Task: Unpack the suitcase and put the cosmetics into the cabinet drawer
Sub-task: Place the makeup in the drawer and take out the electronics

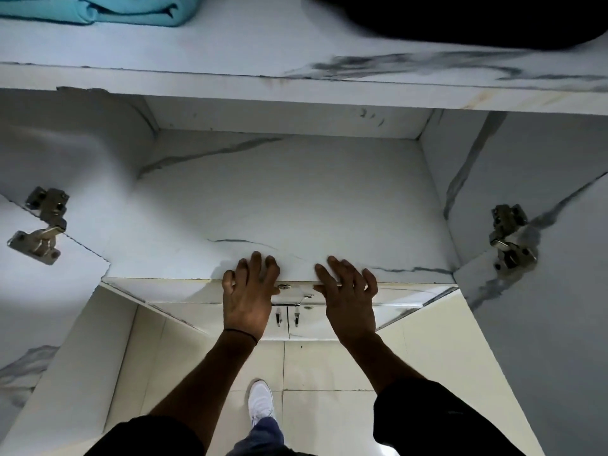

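While both hands rest at the front lip of the shelf (286,199), nothing is being carried. The left hand (248,291) lies palm down with fingers spread and curled over the edge; the right hand (348,291) sits just beside it at three o'clock, likewise flat and spread, empty. My guess is they are placed there to feel for, or pull at, the drawer (296,299) whose pale front appears just below the lip, between the two hands, at about six o'clock from the fingertips. A small round metal fitting, perhaps a lock, shows on that front; whether the drawer is shut or slightly out I cannot tell.

Both doors stand swung wide, which explains the exposed hinges: one hinge (41,223) at nine o'clock, the other hinge (511,241) at three o'clock. With the doors out of the way, the person can stand close, a white shoe (260,403) planted on the floor tiles at six o'clock.

Above, at twelve o'clock, an upper shelf holds a folded teal cloth (95,9) toward eleven o'clock and a dark, blurred mass (460,18) toward one o'clock, too smeared to identify. No cosmetics and no suitcase are in view, so the unpacking items lie somewhere outside the frame.

No brand, label or writing can be read anywhere; the marble-look panels carry only grey veining.
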Motion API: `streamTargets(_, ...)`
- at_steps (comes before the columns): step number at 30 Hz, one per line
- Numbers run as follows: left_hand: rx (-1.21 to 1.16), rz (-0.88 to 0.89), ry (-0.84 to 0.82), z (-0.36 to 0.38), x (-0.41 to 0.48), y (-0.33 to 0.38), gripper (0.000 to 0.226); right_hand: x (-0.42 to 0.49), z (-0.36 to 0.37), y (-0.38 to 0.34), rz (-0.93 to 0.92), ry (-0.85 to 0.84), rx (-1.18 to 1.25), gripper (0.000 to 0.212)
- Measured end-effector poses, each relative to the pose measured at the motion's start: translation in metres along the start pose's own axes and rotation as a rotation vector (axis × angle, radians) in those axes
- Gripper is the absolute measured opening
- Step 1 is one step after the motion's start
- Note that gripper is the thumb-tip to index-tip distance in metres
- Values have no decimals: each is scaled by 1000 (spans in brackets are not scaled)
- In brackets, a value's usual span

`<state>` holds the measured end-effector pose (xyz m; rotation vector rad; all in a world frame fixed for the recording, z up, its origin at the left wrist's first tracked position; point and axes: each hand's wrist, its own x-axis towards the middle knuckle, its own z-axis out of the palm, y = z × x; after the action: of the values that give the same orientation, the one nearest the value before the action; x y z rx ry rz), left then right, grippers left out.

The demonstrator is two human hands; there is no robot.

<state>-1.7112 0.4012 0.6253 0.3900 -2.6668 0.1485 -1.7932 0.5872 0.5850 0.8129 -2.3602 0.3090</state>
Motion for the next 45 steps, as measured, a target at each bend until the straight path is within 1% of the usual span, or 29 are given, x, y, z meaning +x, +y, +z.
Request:
streamTargets(3, -37, 2, 10, 1, 0, -1, 70, 0, 1, 0, -8, 8, 3, 46)
streamTargets(7, -44, -8, -52, -6, -1, 0, 70, 3, -5, -4, -6, -3, -28, 45)
streamTargets(9, -35, -4, -87, -15, 2, 2, 67, 5, -16, -7, 12, -42, -51, 46)
streamTargets(11, -48, -18, -133, -27, 5, 7, 64, 8, -32, -9, 12, -132, -43, 50)
streamTargets(14, -122, -105, -223, -46, 5, 14, 68, 16, -61, -3, 11, -332, 120, 55)
streamTargets(16, -235, -142, -302, -62, -2, 23, 71, 18, -91, 4, 95, -450, 311, 49)
streamTargets(18, -375, -178, -362, -76, -12, 37, 68, 16, -123, 11, 229, -496, 485, 40)
streamTargets(20, -527, -175, -354, -90, -27, 63, 63, 3, -164, 20, 382, -427, 612, 35)
streamTargets(22, -741, -147, -330, -106, -45, 99, 56, -14, -212, 27, 518, -317, 735, 32)
streamTargets(24, -974, -118, -350, -126, -61, 139, 50, -30, -259, 30, 564, -196, 770, 28)
streamTargets(27, -1286, -72, -374, -170, -70, 203, 41, -51, -328, 37, 543, -5, 708, 26)
streamTargets(29, -1430, 2, -350, -203, -69, 242, 37, -63, -373, 44, 496, 100, 649, 25)
streamTargets(31, -1545, 72, -294, -236, -72, 275, 38, -76, -414, 53, 436, 221, 560, 23)
streamTargets(33, -1597, 113, -211, -263, -79, 297, 42, -85, -444, 63, 375, 400, 454, 20)
streamTargets(34, -1599, 152, -166, -276, -84, 307, 46, -89, -457, 68, 354, 520, 378, 18)
streamTargets(36, -1585, 239, -82, -289, -93, 321, 54, -94, -475, 77, 357, 738, 271, 15)
streamTargets(37, -1579, 262, -60, -292, -95, 327, 59, -92, -481, 82, 385, 804, 271, 16)
streamTargets(38, -1576, 268, -55, -295, -97, 331, 66, -87, -485, 87, 441, 830, 328, 18)
streamTargets(39, -1572, 268, -50, -299, -98, 336, 73, -81, -489, 94, 509, 816, 440, 22)
streamTargets(40, -1556, 262, -50, -302, -98, 340, 80, -74, -493, 99, 584, 761, 606, 27)
streamTargets(42, -1490, 240, -53, -306, -98, 345, 91, -55, -496, 108, 720, 588, 955, 39)
streamTargets(43, -1464, 229, -67, -307, -98, 346, 95, -47, -496, 110, 756, 516, 1077, 49)
streamTargets(45, -1446, 211, -112, -309, -98, 343, 101, -41, -493, 112, 738, 442, 1156, 64)
